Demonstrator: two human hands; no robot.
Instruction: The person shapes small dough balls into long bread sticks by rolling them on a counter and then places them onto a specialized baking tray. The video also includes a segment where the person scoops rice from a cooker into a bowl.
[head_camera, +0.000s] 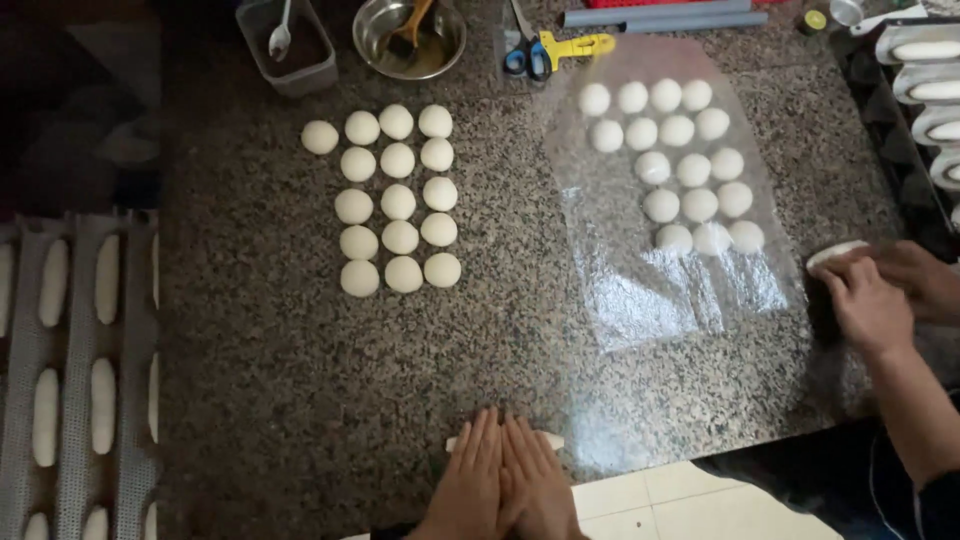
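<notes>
Under your flat left hand and right hand, grip released, one dough piece is rolled on the worktop; many dough balls wait unshaped.

Left hand and right hand flat on dough piece, granite counter

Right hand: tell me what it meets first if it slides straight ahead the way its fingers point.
The right hand points up the granite counter, over the dough strip it presses. Beyond that the way looks free; it passes between the bare dough balls and the plastic sheet.
</notes>
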